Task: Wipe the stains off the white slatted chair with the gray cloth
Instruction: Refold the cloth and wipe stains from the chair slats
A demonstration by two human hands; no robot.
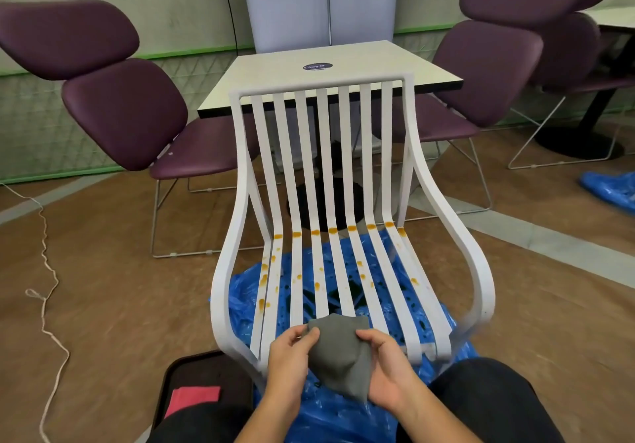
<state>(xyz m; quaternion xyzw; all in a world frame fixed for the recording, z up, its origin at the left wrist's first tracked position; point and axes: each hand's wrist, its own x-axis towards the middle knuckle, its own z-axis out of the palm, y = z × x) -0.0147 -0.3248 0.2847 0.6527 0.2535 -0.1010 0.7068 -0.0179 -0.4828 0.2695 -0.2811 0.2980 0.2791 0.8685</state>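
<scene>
The white slatted chair (417, 181) stands right in front of me, facing me. Orange-brown stains (332, 230) run in a row along the bend between back and seat, and more spots dot the seat slats, mostly on the left side. The gray cloth (338, 356) is bunched up over the seat's front edge. My left hand (288, 360) pinches its left side, and my right hand (388, 370) grips its right side from below. The cloth is not touching any stain.
A blue plastic sheet (343, 411) lies under the chair. A dark tray (192, 374) with a pink cloth (194, 396) sits on the floor at lower left. Behind the chair stand a white table (275, 74) and purple chairs (127, 105). A cord (48, 270) trails across the floor on the left.
</scene>
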